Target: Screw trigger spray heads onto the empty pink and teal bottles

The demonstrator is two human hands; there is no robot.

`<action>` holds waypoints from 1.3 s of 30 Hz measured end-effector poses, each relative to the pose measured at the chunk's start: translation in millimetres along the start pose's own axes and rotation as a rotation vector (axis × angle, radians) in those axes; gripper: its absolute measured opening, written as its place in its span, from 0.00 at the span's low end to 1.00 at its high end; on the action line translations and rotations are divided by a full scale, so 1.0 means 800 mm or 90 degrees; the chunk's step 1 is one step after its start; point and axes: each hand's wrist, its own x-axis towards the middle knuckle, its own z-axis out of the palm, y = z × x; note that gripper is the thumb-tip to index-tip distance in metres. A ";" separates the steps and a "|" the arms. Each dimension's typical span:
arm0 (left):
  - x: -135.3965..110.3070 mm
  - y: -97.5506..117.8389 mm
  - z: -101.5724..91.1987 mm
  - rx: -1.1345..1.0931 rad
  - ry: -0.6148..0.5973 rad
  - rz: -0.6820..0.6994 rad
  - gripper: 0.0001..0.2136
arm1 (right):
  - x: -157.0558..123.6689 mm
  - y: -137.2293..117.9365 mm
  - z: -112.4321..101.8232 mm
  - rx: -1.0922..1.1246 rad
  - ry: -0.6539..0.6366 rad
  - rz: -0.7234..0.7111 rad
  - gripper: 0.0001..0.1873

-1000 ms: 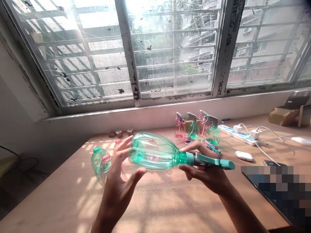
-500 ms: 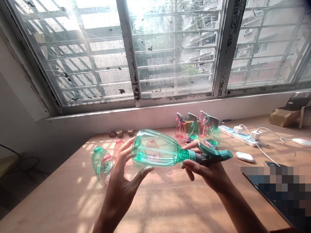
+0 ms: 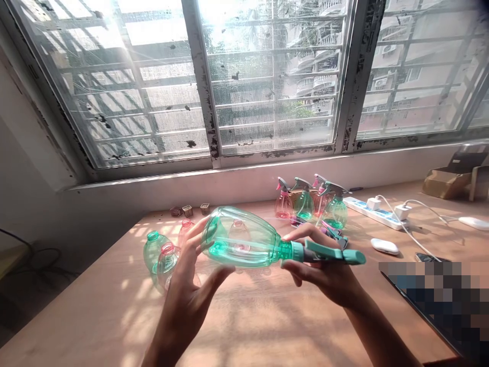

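Observation:
A clear green spray bottle (image 3: 244, 239) lies sideways in the air between my hands, its trigger head (image 3: 332, 253) pointing right. My left hand (image 3: 194, 270) cups the rounded base, thumb below and fingers behind. At the neck, the thumb and fingers of my right hand (image 3: 317, 265) close around the green collar. Behind my left hand stand capless bottles: a green one (image 3: 153, 250), a pink-rimmed one (image 3: 167, 262) and a pink one (image 3: 186, 227). Another pink bottle shows through the held one.
Several spray bottles with heads (image 3: 304, 201) stand by the wall, loose trigger heads (image 3: 336, 234) in front. To the right are a power strip (image 3: 376, 214), a white case (image 3: 385, 246) and a dark flat device (image 3: 412, 306). Small blocks (image 3: 187, 210) sit at the back left.
The bottle has rolled about its length, so the trigger now lies flatter toward me. Both hands have shifted slightly left, and the right fingers have changed their hold at the collar.

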 end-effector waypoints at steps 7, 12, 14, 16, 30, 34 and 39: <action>-0.002 0.002 0.005 0.087 0.017 0.097 0.29 | -0.002 0.005 -0.010 0.040 0.021 0.016 0.12; -0.007 0.000 0.001 0.060 0.015 0.060 0.27 | -0.002 -0.001 -0.004 -0.057 0.021 -0.048 0.17; -0.007 0.000 -0.001 0.034 0.041 0.042 0.22 | -0.003 -0.001 -0.002 -0.073 0.010 -0.058 0.19; -0.005 0.001 -0.002 0.009 0.044 0.042 0.19 | -0.003 -0.001 -0.001 -0.077 0.001 -0.056 0.20; -0.001 0.004 -0.003 0.042 0.016 0.110 0.28 | -0.001 -0.001 -0.010 -0.017 0.006 -0.021 0.15; -0.003 0.001 -0.005 0.010 0.028 0.083 0.17 | -0.001 -0.004 -0.005 -0.049 0.014 -0.019 0.17; -0.002 -0.001 -0.005 -0.008 0.035 0.120 0.18 | -0.002 0.000 -0.007 -0.004 0.008 -0.001 0.15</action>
